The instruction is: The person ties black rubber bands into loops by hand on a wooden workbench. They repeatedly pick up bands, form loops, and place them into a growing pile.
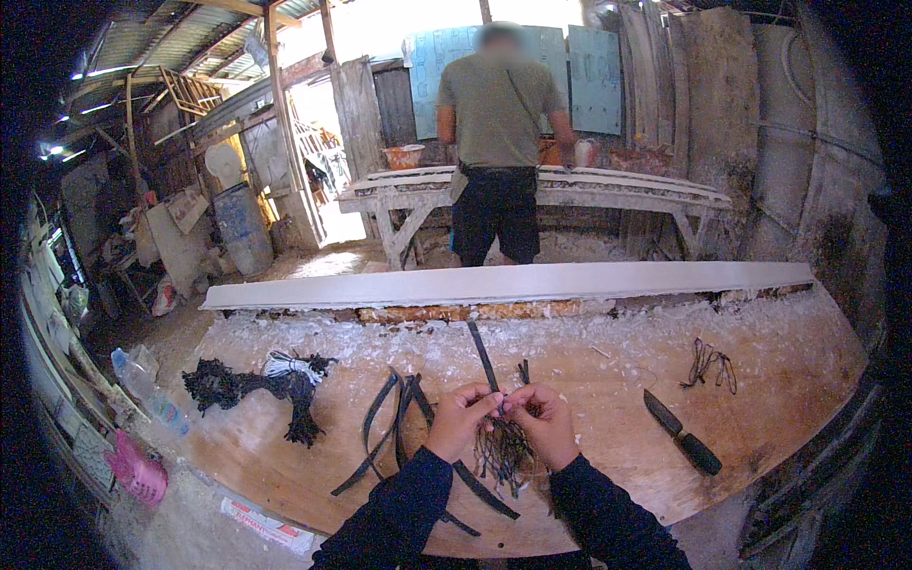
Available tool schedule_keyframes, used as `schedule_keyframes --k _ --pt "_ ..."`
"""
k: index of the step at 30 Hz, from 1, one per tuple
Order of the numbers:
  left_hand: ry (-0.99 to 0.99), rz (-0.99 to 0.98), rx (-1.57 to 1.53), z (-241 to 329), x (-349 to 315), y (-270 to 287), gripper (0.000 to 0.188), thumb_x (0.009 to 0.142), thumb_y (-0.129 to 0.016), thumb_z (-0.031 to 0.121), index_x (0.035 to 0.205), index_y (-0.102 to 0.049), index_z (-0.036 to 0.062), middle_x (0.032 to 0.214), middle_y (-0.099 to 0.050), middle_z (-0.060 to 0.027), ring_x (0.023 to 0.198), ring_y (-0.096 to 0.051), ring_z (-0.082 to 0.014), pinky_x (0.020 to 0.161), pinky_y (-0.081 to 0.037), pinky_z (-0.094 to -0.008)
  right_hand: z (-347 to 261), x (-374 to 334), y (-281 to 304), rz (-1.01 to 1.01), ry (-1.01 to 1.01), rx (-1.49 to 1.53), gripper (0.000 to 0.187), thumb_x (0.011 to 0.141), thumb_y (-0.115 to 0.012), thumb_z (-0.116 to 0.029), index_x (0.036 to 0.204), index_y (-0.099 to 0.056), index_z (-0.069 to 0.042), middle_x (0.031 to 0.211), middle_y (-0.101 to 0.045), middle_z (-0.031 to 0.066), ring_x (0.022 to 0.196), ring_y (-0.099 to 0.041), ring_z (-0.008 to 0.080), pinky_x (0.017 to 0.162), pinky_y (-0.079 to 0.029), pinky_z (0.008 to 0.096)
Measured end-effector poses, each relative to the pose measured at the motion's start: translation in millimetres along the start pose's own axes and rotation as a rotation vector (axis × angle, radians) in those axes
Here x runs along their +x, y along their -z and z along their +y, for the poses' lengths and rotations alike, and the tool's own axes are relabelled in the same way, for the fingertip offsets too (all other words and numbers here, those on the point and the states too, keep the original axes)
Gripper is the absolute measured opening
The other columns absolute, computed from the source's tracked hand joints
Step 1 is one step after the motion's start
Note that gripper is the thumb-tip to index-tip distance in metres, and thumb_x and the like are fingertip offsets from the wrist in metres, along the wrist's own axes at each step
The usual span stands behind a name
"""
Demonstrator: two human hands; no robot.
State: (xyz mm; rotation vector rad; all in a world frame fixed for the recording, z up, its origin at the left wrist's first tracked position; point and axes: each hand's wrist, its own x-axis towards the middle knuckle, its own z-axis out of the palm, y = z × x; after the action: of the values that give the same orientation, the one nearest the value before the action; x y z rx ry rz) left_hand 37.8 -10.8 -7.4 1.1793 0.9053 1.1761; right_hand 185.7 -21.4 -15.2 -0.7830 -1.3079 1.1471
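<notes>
In the middle of the plywood table my left hand point(461, 421) pinches the lower end of a flat black strip point(483, 355), which points away from me. My right hand point(543, 423) is closed in a pinch against the same end; the fingertips of both hands meet there. Beneath them lies a loose bunch of thin dark cords point(503, 458). More black strips point(382, 432) lie curled and crossed left of my left hand, some passing under my forearm. A knife point(682, 433) with a black handle rests to the right of my right hand.
Bundled black cords point(249, 388) lie at left, thin dark strands point(710, 366) at right. A long white bar point(513, 283) spans the plywood table's point(608, 475) far edge. Beyond, a person point(501, 142) stands at a white-stained bench point(627, 193). A plastic bottle point(150, 389) and pink bag point(136, 470) sit left.
</notes>
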Motion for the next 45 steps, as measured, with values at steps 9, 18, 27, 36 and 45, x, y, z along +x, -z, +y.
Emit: schedule_keyframes --k 9,18,27,36,45 --pt "0.094 0.047 -0.133 3.4 0.0 0.2 0.014 0.082 -0.059 0.019 0.087 -0.061 0.0058 0.072 -0.056 0.0033 0.062 -0.051 -0.0036 0.051 -0.042 -0.0173 -18.9 -4.3 -5.6 0.024 0.425 -0.673 0.024 0.065 -0.058 0.007 0.087 -0.062 -0.004 0.081 -0.056 0.0111 0.077 -0.056 0.0254 0.069 -0.046 0.0309" --pt "0.097 0.011 -0.177 4.5 -1.2 0.2 0.013 0.082 -0.059 0.019 0.087 -0.061 0.0064 0.073 -0.056 0.0037 0.063 -0.050 -0.0033 0.052 -0.042 -0.0166 -13.1 -1.3 -2.7 0.046 0.491 -0.773 0.023 0.064 -0.065 0.002 0.085 -0.062 -0.006 0.080 -0.057 0.0098 0.074 -0.057 0.0256 0.065 -0.045 0.0317" --pt "0.090 -0.060 -0.157 0.1 -2.0 -0.1 0.015 0.082 -0.059 0.018 0.090 -0.059 0.0054 0.080 -0.059 0.0006 0.069 -0.054 -0.0058 0.055 -0.044 -0.0187 -16.0 -4.5 -10.5 0.112 -0.066 0.137 0.004 0.079 -0.057 -0.003 0.082 -0.055 -0.004 0.078 -0.058 0.0031 0.075 -0.056 0.0134 0.067 -0.045 0.0265" --pt "-0.012 -0.054 -0.021 -11.4 1.2 -3.8 0.010 0.083 -0.057 0.015 0.088 -0.056 0.0057 0.079 -0.059 -0.0019 0.070 -0.055 -0.0104 0.057 -0.045 -0.0214 -21.6 -6.3 -11.4 0.139 -0.273 0.459 0.007 0.080 -0.057 -0.005 0.087 -0.055 -0.004 0.080 -0.059 0.0018 0.075 -0.056 0.0101 0.071 -0.045 0.0231" --pt "-0.106 0.018 -0.058 -12.8 3.9 0.9 0.013 0.080 -0.062 0.018 0.077 -0.055 0.0069 0.075 -0.060 -0.0007 0.064 -0.052 -0.0054 0.051 -0.042 -0.0183 -12.0 -3.7 -8.5 0.037 -0.051 0.005 0.010 0.080 -0.060 -0.007 0.086 -0.061 0.001 0.080 -0.062 0.0028 0.074 -0.056 0.0080 0.069 -0.045 0.0212"
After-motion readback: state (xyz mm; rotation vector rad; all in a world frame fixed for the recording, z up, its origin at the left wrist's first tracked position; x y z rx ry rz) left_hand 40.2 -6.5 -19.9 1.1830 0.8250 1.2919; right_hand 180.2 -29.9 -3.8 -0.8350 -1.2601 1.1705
